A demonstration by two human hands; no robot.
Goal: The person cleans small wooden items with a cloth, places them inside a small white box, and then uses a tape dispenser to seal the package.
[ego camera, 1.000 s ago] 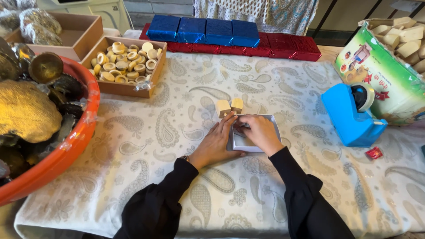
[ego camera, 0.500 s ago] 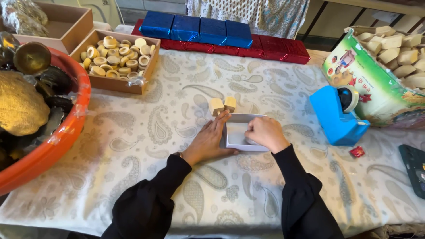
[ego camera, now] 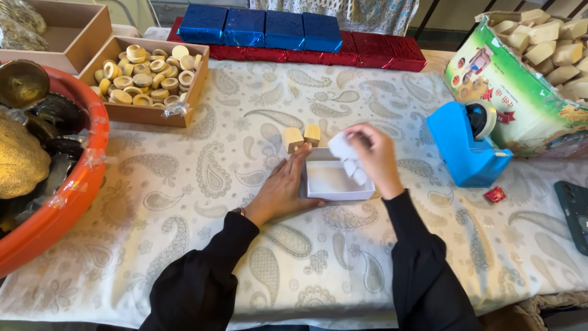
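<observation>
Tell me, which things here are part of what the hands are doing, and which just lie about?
In use: white box, steadied by the left hand; white paper in the right hand; two wooden blocks beside the box.

Lying about: tape dispenser, tray of wooden rings, blue boxes, red boxes, orange tub.

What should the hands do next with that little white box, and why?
Probably lower the white paper in the right hand into the open white box: the box looks bare inside, the left hand steadies its side, and two wooden blocks wait just behind it.
</observation>
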